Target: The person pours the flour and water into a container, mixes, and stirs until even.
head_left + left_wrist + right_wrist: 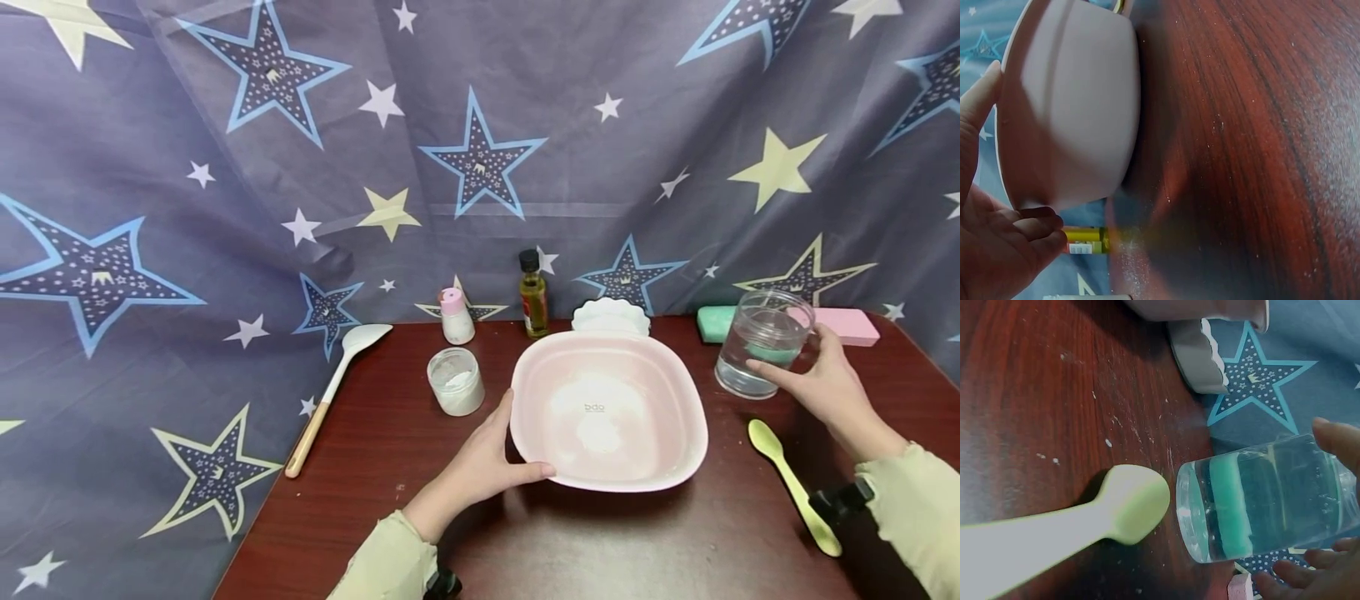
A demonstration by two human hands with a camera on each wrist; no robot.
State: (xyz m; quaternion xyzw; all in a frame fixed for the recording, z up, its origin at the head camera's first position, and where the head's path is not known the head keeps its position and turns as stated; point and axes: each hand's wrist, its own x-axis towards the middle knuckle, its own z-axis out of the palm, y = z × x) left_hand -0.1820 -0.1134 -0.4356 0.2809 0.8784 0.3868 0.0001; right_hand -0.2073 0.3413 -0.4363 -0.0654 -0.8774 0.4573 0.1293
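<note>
A pale pink basin [600, 417] stands in the middle of the table, marked "bdo" inside. My left hand [491, 458] holds its near left corner, the thumb along the front rim and the fingers at the left side. In the left wrist view the curled fingers [1041, 231] meet the basin's wall [1085, 106]. On the right is a clear glass mug [1272, 500] with water in it. My right hand [825, 383] is spread around the mug, thumb in front of it and other fingers by its handle. A yellow-green spoon [795, 487] lies below that hand.
Behind the basin stand an oil bottle [534, 296] and a white scalloped dish [611, 317]. A pink-capped shaker [456, 317] and a jar of white powder [456, 383] are left of it. A long-handled white ladle [337, 392] lies far left; green [712, 323] and pink blocks [847, 327] lie behind the mug.
</note>
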